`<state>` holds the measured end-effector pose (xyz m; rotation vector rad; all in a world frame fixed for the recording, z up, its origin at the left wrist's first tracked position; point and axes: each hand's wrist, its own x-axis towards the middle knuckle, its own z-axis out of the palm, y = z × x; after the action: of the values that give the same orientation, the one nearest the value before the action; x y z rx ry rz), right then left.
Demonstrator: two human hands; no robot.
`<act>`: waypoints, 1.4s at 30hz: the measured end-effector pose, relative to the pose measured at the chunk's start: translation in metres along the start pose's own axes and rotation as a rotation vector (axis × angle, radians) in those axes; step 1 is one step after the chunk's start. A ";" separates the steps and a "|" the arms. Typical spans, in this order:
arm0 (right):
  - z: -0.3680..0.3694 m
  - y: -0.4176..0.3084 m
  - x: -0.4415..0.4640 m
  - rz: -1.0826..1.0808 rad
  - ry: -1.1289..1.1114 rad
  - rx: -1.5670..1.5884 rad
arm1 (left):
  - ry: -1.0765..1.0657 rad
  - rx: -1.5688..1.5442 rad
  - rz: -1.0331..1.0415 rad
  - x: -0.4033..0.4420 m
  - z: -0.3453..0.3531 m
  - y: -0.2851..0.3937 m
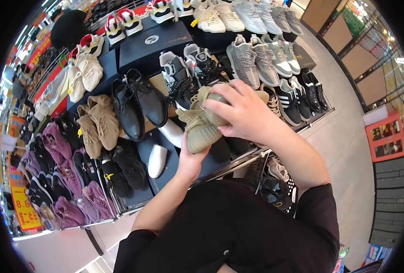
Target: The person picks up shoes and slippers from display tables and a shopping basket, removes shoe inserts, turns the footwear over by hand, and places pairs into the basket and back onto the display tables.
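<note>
Two olive-tan knit sneakers are held together in front of me. My left hand (pixel 193 159) grips the lower sneaker (pixel 201 134) from below, its thumb along the side. Over the other sneaker (pixel 216 109) my right hand (pixel 240 110) is wrapped, fingers across its toe. The two shoes touch each other. Just left of my left hand, a white shoe insert (pixel 157 161) lies on a dark box, and a second white insert (pixel 171 133) is partly behind the shoes. Black leather shoes (pixel 148 98) stand beyond them to the left.
Rows of sneakers cover the display, with tan sneakers (pixel 104 120) and purple sneakers (pixel 67 175) at the left and grey knit sneakers (pixel 243 59) at the back. A metal rail (pixel 220 175) runs along the near edge. A person in black (pixel 68 29) is at the upper left.
</note>
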<state>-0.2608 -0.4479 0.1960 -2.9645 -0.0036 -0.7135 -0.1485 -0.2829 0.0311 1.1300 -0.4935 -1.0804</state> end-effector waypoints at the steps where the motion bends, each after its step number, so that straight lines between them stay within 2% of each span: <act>1: 0.002 0.002 -0.002 0.033 0.022 0.016 | -0.077 -0.122 0.033 -0.009 -0.005 0.012; 2: 0.003 0.003 -0.004 0.071 0.044 0.032 | -0.156 -0.241 0.064 -0.017 -0.010 0.023; 3: 0.004 0.004 -0.004 0.087 0.026 0.059 | -0.198 -0.159 0.057 -0.021 -0.013 0.034; 6: 0.007 0.001 0.001 0.067 0.044 0.149 | -0.086 -0.055 -0.004 -0.019 -0.018 0.048; 10: 0.009 -0.010 0.010 -0.047 -0.020 0.135 | 0.020 0.296 -0.012 -0.003 -0.029 0.057; 15: 0.013 -0.008 0.016 -0.022 -0.029 0.154 | 0.110 0.717 0.042 0.001 -0.011 0.072; 20: 0.007 0.009 0.018 0.002 -0.078 0.269 | 0.099 0.724 0.032 0.003 -0.015 0.067; 23: 0.009 0.014 0.017 -0.007 -0.021 0.307 | 0.098 0.725 0.016 0.002 -0.014 0.069; 28: 0.009 -0.006 0.010 -0.024 -0.018 0.188 | 0.106 0.658 -0.020 -0.001 -0.010 0.072; 30: 0.021 -0.025 -0.010 -0.118 0.044 -0.032 | -0.012 0.128 -0.151 -0.005 -0.012 0.067; 32: 0.026 -0.046 -0.034 -0.250 0.046 -0.162 | -0.025 0.109 -0.140 -0.011 -0.018 0.046; 33: 0.034 -0.053 -0.047 -0.283 0.129 -0.195 | -0.003 0.247 0.033 -0.015 -0.019 0.028; 34: 0.044 -0.059 -0.063 -0.310 0.211 -0.225 | 0.015 0.311 0.065 -0.024 -0.015 0.026; 36: 0.062 -0.067 -0.094 -0.270 0.406 -0.274 | 0.094 0.670 0.342 -0.030 -0.012 0.025; 37: 0.073 -0.066 -0.109 -0.236 0.469 -0.225 | 0.089 0.665 0.338 -0.029 -0.012 0.021; 38: 0.080 -0.065 -0.125 -0.230 0.462 -0.230 | 0.100 0.620 0.375 -0.027 -0.013 0.014; 40: 0.091 -0.063 -0.154 -0.145 0.192 0.008 | 0.099 0.570 0.409 -0.021 -0.016 -0.003; 41: 0.103 -0.063 -0.163 -0.102 0.183 0.148 | 0.087 0.707 0.555 -0.015 -0.020 -0.011; 42: 0.112 -0.061 -0.170 -0.086 0.184 0.136 | 0.069 0.841 0.704 -0.009 -0.024 -0.019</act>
<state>-0.3630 -0.3737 0.0249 -2.7733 -0.1613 -0.9545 -0.1414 -0.2645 0.0065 1.5271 -1.2462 -0.1847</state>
